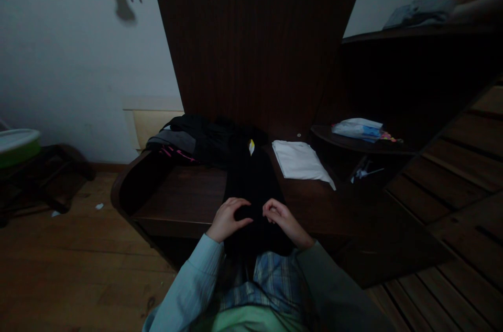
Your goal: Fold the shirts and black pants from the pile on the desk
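Observation:
A black garment [254, 185] lies from the wooden bench [184, 190] down over my lap, too dark to show its cut. My left hand [230, 218] rests over its left side, fingers curved and thumb apart, holding nothing that I can see. At the right side of the cloth, my right hand [281, 217] has its fingers curled together. What is between those fingertips, if anything, is hidden. A small yellow-and-white tag or wrapper [252, 147] shows at the far end of the garment.
A folded white cloth [301, 160] lies right of the garment. Dark clothing with pink marks [196, 135] is heaped at the bench's back left. On the right, a corner shelf [353, 144] holds a plastic packet [357, 129]. A stool [43, 175] stands far left.

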`<state>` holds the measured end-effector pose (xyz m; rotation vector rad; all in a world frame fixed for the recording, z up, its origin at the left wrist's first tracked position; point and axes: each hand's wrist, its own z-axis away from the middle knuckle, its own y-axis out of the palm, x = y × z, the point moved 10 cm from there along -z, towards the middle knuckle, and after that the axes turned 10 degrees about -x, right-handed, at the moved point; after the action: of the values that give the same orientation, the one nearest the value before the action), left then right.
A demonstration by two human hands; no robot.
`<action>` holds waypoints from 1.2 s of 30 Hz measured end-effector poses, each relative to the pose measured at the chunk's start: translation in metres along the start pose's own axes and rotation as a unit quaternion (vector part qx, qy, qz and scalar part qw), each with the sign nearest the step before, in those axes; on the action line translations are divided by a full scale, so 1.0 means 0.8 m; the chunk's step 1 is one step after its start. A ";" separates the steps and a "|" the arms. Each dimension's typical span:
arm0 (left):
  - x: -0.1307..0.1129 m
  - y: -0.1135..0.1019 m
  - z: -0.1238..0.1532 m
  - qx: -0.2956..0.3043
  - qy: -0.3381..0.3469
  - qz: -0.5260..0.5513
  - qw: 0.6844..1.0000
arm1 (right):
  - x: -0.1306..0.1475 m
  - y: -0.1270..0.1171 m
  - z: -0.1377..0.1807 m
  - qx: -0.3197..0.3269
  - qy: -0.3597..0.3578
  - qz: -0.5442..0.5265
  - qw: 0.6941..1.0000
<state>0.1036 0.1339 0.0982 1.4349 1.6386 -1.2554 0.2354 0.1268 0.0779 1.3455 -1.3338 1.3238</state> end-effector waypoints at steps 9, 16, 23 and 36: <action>0.004 0.000 0.000 0.001 -0.014 0.017 1.000 | 0.005 0.001 -0.001 0.002 0.010 -0.001 1.000; -0.014 -0.022 0.015 -0.078 0.028 -0.011 0.996 | 0.003 -0.017 0.019 -0.074 -0.014 -0.021 0.997; 0.032 -0.092 0.108 -0.229 -0.083 -0.015 0.970 | -0.061 -0.106 0.112 -0.226 0.038 0.047 0.972; 0.109 -0.057 0.137 -0.193 -0.248 0.042 0.948 | -0.148 -0.106 0.139 -0.302 0.199 -0.053 0.931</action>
<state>0.0261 0.0672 -0.0077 0.8533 1.3612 -1.0614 0.3463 0.0441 -0.0421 0.6706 -1.2207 0.9309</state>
